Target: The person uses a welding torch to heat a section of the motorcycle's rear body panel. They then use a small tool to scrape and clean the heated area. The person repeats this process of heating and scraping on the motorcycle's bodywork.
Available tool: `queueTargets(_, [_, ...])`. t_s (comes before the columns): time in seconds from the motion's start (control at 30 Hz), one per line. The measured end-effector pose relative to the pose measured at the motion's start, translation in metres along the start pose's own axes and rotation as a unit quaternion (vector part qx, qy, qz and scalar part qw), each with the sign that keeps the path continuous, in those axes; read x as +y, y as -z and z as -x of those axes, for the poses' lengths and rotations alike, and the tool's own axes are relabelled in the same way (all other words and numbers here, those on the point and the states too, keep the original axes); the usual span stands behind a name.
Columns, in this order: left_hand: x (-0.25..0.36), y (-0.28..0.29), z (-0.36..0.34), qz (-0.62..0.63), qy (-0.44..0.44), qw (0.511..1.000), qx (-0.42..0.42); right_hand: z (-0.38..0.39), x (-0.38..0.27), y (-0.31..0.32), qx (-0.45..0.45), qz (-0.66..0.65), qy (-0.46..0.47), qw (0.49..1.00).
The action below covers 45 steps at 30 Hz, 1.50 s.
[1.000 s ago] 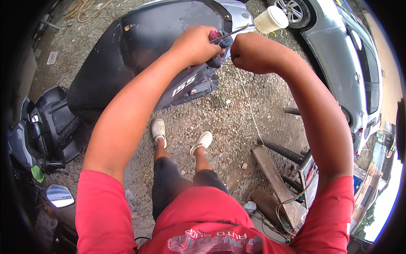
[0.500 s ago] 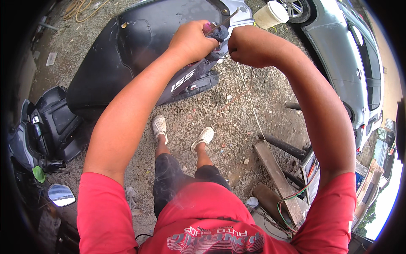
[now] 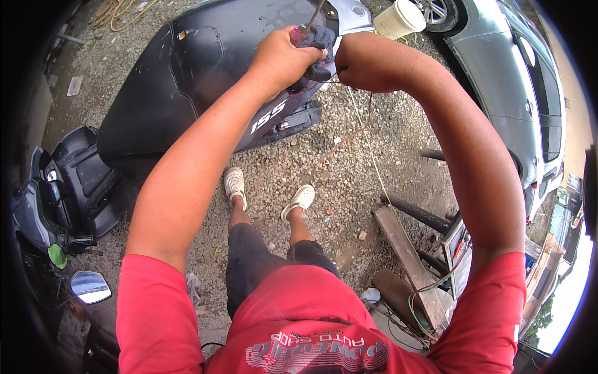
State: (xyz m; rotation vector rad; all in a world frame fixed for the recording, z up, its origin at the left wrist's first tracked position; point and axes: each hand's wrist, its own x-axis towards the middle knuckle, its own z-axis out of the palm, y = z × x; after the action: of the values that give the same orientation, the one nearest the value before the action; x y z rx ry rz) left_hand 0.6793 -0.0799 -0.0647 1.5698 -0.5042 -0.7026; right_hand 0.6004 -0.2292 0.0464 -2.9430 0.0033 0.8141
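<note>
My left hand (image 3: 283, 60) is closed around a bunched dark grey cloth (image 3: 316, 55) with pinkish edges, possibly a work glove. A thin metal rod (image 3: 310, 23) sticks up from the same grip, pointing away from me. Just to the right, my right hand (image 3: 364, 61) is curled into a fist with its knuckles near the cloth. What it holds, if anything, is hidden. Both hands are above the tail of a scooter, beside its long black seat (image 3: 156, 87).
A white bucket (image 3: 398, 20) stands beyond my right hand, near a silver car (image 3: 498, 81). At lower left are the scooter's mirror (image 3: 91, 287) and front panels. A wooden plank (image 3: 411, 268), dark pipes (image 3: 417, 215) and hoses lie at right on gravel. A pale cord (image 3: 367, 146) crosses the gravel.
The rod in my left hand has swung from leaning right to nearly upright, and the cloth has turned with it. My right fist has shifted only slightly. Haze before my shirt has thinned.
</note>
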Motion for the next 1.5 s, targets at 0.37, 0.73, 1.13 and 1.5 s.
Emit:
queueTargets(0.37, [0.023,0.004,0.010,0.073,0.080,0.994,-0.033,-0.001,0.010,-0.008,-0.004,0.006,0.029,1.000])
queueTargets(0.73, [0.017,0.008,0.001,0.081,0.095,0.992,-0.034,-0.006,0.008,-0.007,-0.024,0.045,0.042,0.998])
queueTargets(1.13, [0.015,-0.002,0.008,0.031,0.092,0.993,-0.061,-0.002,0.009,-0.003,0.006,0.008,0.045,0.999])
queueTargets(1.5, [0.004,0.000,0.005,-0.018,0.050,0.998,-0.044,-0.016,0.014,-0.011,0.018,-0.018,0.033,0.999])
